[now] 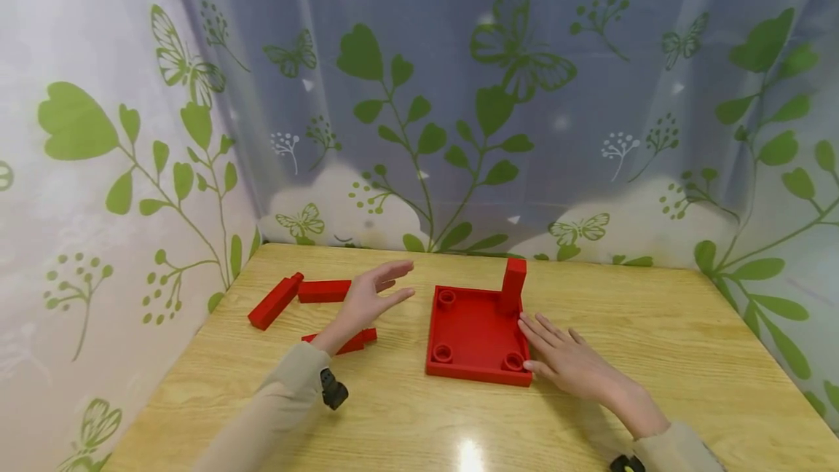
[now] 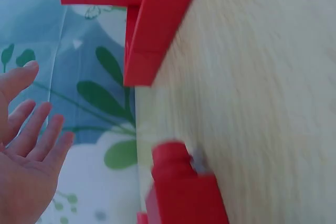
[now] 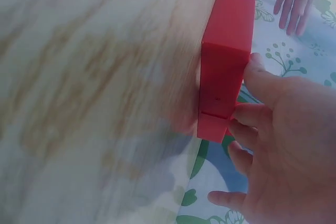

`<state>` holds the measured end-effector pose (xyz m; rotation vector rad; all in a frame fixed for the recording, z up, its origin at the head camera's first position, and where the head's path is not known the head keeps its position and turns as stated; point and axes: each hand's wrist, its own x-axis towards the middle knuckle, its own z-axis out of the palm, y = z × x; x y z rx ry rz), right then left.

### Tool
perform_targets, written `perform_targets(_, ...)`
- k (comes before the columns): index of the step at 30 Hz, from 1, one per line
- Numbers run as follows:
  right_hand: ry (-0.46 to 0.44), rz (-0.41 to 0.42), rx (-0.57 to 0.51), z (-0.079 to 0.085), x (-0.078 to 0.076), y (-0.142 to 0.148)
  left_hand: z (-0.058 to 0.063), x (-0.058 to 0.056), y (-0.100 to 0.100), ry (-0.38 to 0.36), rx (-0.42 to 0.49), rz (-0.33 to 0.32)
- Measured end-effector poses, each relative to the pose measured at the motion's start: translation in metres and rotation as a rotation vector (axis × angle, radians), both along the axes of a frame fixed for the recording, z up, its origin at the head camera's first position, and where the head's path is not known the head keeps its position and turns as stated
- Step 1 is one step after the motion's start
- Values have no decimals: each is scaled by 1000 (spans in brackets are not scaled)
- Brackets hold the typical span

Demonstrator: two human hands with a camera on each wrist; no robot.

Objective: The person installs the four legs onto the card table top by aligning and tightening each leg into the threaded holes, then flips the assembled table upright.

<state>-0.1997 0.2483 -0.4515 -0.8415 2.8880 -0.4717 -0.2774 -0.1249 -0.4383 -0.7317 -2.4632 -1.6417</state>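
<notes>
A square red tray-like base point(image 1: 473, 330) with a raised rim lies on the table, round sockets in three of its corners. At its far right corner a red square leg point(image 1: 514, 282) stands upright. My right hand point(image 1: 577, 366) rests along the base's right side, thumb and fingertips touching the rim, fingers extended. Left of the base, my left hand point(image 1: 370, 297) hovers with fingers spread and nothing in it. Below its wrist lies a loose red leg point(image 1: 354, 341) with a narrower peg end, partly hidden by the forearm. In the left wrist view this peg end point(image 2: 172, 158) shows close up.
Two more red legs lie at the table's left: one slanted point(image 1: 275, 302), one sideways point(image 1: 324, 291) and partly behind my left hand. The wooden table point(image 1: 682, 355) meets a leaf-patterned curtain point(image 1: 419, 130) at the back and left.
</notes>
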Motion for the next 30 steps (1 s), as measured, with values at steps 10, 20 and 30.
perform_targets(10,46,27,18,-3,1,1,-9,13,-46,-15,-37,48)
perform_targets(20,29,13,18,-4,1,-1,-21,29,-89,-81,-81,54)
perform_targets(30,22,16,7,-5,-1,-1,-35,47,-127,-124,-205,16)
